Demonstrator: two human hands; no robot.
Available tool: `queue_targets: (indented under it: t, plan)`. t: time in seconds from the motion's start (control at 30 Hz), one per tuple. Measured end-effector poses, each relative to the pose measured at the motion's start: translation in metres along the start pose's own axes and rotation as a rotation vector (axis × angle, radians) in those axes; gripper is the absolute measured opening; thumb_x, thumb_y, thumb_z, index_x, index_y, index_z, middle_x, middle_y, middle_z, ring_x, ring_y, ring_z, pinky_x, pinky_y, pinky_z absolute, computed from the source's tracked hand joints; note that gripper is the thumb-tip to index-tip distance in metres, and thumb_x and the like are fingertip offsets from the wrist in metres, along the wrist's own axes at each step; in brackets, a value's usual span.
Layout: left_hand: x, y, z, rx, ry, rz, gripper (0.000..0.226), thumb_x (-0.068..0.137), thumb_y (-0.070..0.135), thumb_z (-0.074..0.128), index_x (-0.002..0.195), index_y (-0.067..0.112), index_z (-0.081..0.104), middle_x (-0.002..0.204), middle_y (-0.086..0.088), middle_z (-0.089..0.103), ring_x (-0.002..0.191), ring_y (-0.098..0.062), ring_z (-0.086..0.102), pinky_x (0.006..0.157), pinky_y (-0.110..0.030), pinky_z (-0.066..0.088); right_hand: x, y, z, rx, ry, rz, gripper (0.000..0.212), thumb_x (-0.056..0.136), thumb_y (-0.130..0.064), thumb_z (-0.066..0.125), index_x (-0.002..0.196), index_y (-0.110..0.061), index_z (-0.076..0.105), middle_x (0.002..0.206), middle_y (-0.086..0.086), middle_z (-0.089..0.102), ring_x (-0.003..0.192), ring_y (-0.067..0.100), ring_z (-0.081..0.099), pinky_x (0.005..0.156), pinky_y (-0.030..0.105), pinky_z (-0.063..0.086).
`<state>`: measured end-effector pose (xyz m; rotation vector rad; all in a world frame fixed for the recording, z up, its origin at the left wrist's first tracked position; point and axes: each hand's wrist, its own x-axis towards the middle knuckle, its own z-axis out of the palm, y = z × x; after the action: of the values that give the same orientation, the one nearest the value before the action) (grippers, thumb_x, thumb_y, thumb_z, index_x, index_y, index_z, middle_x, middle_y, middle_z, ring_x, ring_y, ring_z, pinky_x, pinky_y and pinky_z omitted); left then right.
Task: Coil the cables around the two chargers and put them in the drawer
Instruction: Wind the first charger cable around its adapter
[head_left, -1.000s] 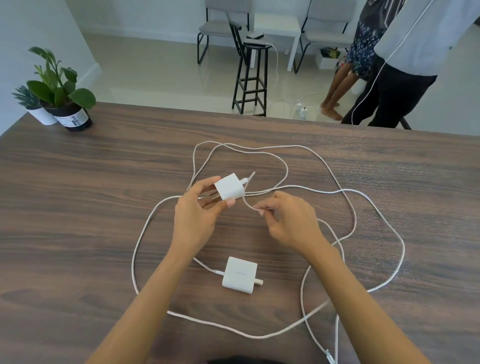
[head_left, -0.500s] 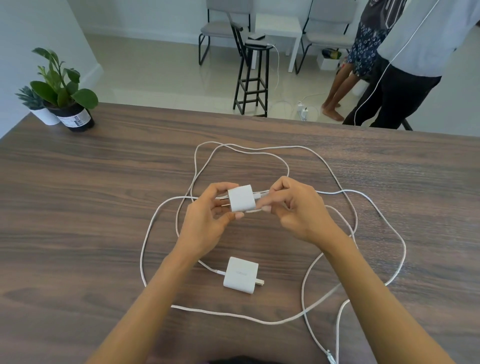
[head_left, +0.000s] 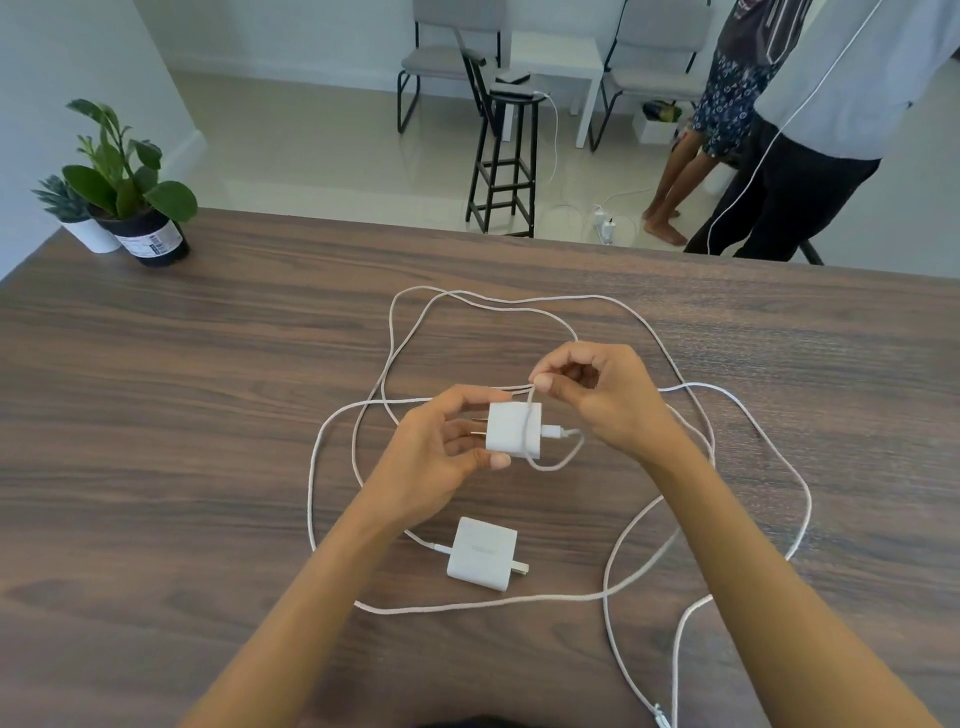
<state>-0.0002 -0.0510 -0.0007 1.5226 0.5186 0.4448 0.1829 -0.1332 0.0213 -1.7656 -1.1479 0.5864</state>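
My left hand (head_left: 441, 457) grips a white charger (head_left: 511, 431) above the middle of the wooden table (head_left: 208, 415), prongs pointing left. Its white cable (head_left: 558, 462) leaves the plug on the right, loops under and crosses the charger's face. My right hand (head_left: 602, 400) pinches that cable just above the charger. A second white charger (head_left: 480, 553) lies flat on the table nearer to me, prongs to the right, with its cable (head_left: 467, 605) sprawled in wide loops around both hands. No drawer is in view.
Two potted plants (head_left: 130, 202) stand at the table's far left corner. Beyond the far edge are a black stool (head_left: 506, 156), chairs, and two people standing (head_left: 779, 156) at the right. A cable end (head_left: 662, 717) lies at the near right edge.
My right hand has lifted the cable from the plug end up over the charger, laying a first loop across its face. Both hands shifted slightly lower in view.
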Motion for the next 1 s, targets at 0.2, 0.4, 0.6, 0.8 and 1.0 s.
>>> queue_targets:
  t: [0.2,0.4,0.6,0.8,1.0]
  plan:
    - [-0.001,0.003,0.002,0.033,-0.032,0.080,0.067,0.075,-0.012,0.069,0.120,0.036,0.060,0.119,0.010,0.063,0.101,-0.016,0.063,0.091,-0.030,0.051,0.003,0.011,0.004,0.069,0.067,0.055,0.010,0.075,-0.021,0.077,0.069,-0.019,0.070,0.071,0.017,0.066,0.063,0.022,0.051,0.063,0.043,0.048]
    - [0.000,-0.001,0.005,0.069,-0.032,0.123,0.059,0.078,-0.016,0.061,0.112,0.032,0.067,0.120,0.002,0.060,0.113,-0.014,0.058,0.092,-0.023,0.047,0.004,0.019,0.008,0.046,0.112,0.093,0.012,0.076,-0.025,0.076,0.069,-0.018,0.068,0.066,0.016,0.063,0.061,0.019,0.050,0.062,0.041,0.047]
    - [0.002,-0.007,0.007,0.058,0.034,0.188,0.052,0.081,-0.016,0.059,0.117,0.022,0.065,0.122,0.003,0.060,0.116,-0.019,0.057,0.092,-0.021,0.046,0.001,0.020,0.013,0.120,0.094,0.128,0.009,0.081,-0.018,0.072,0.073,-0.015,0.068,0.065,0.007,0.059,0.061,0.016,0.048,0.060,0.028,0.041]
    - [0.008,-0.006,0.004,0.011,0.172,0.230,0.050,0.083,-0.014,0.058,0.118,0.021,0.063,0.122,-0.002,0.060,0.116,-0.017,0.058,0.094,-0.023,0.048,-0.018,0.028,0.031,0.357,0.073,0.291,0.008,0.084,-0.012,0.068,0.080,-0.015,0.074,0.055,0.001,0.055,0.044,0.010,0.040,0.043,0.020,0.034]
    - [0.011,-0.003,0.011,-0.075,0.264,0.228,0.043,0.087,-0.008,0.057,0.121,0.019,0.059,0.119,0.007,0.065,0.114,-0.006,0.059,0.093,-0.016,0.044,-0.035,0.035,0.040,0.659,0.007,0.534,0.016,0.088,-0.021,0.062,0.095,-0.015,0.075,0.061,0.001,0.052,0.050,0.010,0.044,0.050,0.022,0.033]
